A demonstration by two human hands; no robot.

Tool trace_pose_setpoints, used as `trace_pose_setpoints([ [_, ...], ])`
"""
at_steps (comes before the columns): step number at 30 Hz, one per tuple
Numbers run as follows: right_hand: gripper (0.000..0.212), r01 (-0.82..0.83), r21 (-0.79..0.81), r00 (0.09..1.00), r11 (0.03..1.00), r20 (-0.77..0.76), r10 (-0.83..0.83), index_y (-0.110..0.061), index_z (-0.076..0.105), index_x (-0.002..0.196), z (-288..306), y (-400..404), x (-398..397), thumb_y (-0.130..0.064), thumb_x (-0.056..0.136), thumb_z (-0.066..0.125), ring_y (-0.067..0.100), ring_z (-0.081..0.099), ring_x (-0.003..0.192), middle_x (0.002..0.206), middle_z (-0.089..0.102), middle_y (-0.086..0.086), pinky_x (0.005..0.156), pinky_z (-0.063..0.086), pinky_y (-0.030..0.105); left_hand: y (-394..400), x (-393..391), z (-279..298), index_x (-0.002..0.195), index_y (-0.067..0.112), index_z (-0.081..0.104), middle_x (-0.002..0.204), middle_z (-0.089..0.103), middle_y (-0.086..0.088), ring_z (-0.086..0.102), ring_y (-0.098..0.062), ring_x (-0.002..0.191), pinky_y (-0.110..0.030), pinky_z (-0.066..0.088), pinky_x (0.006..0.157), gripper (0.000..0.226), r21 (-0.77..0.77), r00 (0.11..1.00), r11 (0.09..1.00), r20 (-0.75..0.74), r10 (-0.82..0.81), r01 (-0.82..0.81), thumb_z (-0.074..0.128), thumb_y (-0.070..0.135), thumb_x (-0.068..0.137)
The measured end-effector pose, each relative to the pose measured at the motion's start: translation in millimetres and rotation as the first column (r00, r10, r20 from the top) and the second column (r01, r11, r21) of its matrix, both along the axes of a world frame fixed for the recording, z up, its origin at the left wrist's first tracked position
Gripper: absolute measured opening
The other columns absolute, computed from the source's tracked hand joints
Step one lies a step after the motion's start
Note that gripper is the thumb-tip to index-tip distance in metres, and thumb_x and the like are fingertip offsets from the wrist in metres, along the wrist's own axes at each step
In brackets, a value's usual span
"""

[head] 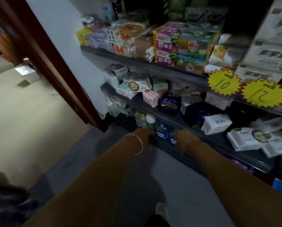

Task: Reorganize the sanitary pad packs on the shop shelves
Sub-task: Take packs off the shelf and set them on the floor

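pad packs [216,124] untouched; both hands' fingers hidden under shelf [202,135].

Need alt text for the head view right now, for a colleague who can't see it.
Both hands, left hand and right hand, reach toward the lower shelf near some bottles; whether they grip anything is unclear. Jumbled white packs lie above, under yellow price tags.

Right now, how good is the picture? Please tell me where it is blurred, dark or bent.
Head view: motion blur smears the tissue packs at upper right; the lower shelf by both hands, left hand and right hand, lies in shadow, fingers unclear; the pale floor at left is bright; the door frame leans, from the wide lens.
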State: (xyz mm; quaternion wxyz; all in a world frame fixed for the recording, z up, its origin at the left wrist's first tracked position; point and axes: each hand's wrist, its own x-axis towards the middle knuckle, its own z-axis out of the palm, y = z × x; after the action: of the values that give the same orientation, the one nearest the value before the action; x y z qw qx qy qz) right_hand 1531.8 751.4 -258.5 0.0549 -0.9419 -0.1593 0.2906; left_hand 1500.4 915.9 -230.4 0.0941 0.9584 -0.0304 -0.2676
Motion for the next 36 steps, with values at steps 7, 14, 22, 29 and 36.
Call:
trace_pose_setpoints([
  [7, 0.047, 0.066, 0.051, 0.998, 0.997, -0.001, -0.066, -0.009, 0.041, 0.139, -23, 75, 115, -0.015, 0.094, 0.053, 0.028, 0.051, 0.122, 0.136, 0.049, 0.015, 0.096, 0.043, 0.033, 77, 116, -30, 0.142, 0.009, 0.038, 0.148, 0.035, -0.011, 0.032, -0.025, 0.138, -0.032, 0.026, 0.112, 0.061, -0.08, 0.997, 0.995, -0.054, 0.052, -0.056, 0.064, 0.014, 0.087],
  [14, 0.052, 0.139, 0.06, 0.988, 0.988, 0.057, -0.143, -0.005, 0.037, 0.138, -50, 141, 195, -0.019, 0.091, 0.057, 0.031, 0.051, 0.118, 0.132, 0.049, 0.019, 0.095, 0.047, 0.038, 146, 201, -55, 0.136, 0.005, 0.044, 0.14, 0.046, -0.01, 0.043, -0.024, 0.129, -0.021, 0.03, 0.098, 0.052, -0.136, 1.0, 0.991, -0.016, -0.014, 0.012, 0.061, 0.01, 0.088],
  [22, 0.073, 0.295, 0.108, 0.911, 0.949, 0.269, -0.314, -0.008, 0.026, 0.143, -81, 238, 287, -0.025, 0.084, 0.067, 0.035, 0.035, 0.131, 0.147, 0.032, 0.015, 0.103, 0.039, 0.04, 237, 307, -110, 0.133, 0.01, 0.047, 0.133, 0.05, -0.011, 0.049, -0.025, 0.121, -0.025, 0.037, 0.099, 0.055, -0.162, 0.985, 0.975, 0.108, -0.138, 0.154, 0.066, 0.006, 0.082],
  [29, 0.11, 0.339, 0.081, 0.839, 0.937, 0.425, -0.34, -0.016, 0.003, 0.151, -106, 264, 339, -0.032, 0.072, 0.079, 0.032, 0.004, 0.145, 0.159, -0.006, 0.007, 0.113, 0.019, 0.047, 273, 360, -146, 0.131, 0.012, 0.05, 0.132, 0.051, -0.011, 0.049, -0.024, 0.121, -0.024, 0.036, 0.097, 0.052, -0.234, 0.966, 0.949, 0.201, -0.165, 0.211, 0.068, 0.01, 0.082],
  [36, 0.113, 0.268, -0.025, 0.863, 0.963, 0.452, -0.228, -0.023, 0.008, 0.15, -123, 253, 394, -0.036, 0.066, 0.082, 0.038, 0.026, 0.136, 0.151, 0.02, 0.012, 0.108, 0.029, 0.049, 264, 384, -198, 0.126, 0.007, 0.055, 0.127, 0.055, -0.012, 0.052, -0.023, 0.118, -0.014, 0.034, 0.09, 0.053, -0.358, 0.941, 0.905, 0.321, -0.111, 0.229, 0.074, 0.005, 0.076],
])
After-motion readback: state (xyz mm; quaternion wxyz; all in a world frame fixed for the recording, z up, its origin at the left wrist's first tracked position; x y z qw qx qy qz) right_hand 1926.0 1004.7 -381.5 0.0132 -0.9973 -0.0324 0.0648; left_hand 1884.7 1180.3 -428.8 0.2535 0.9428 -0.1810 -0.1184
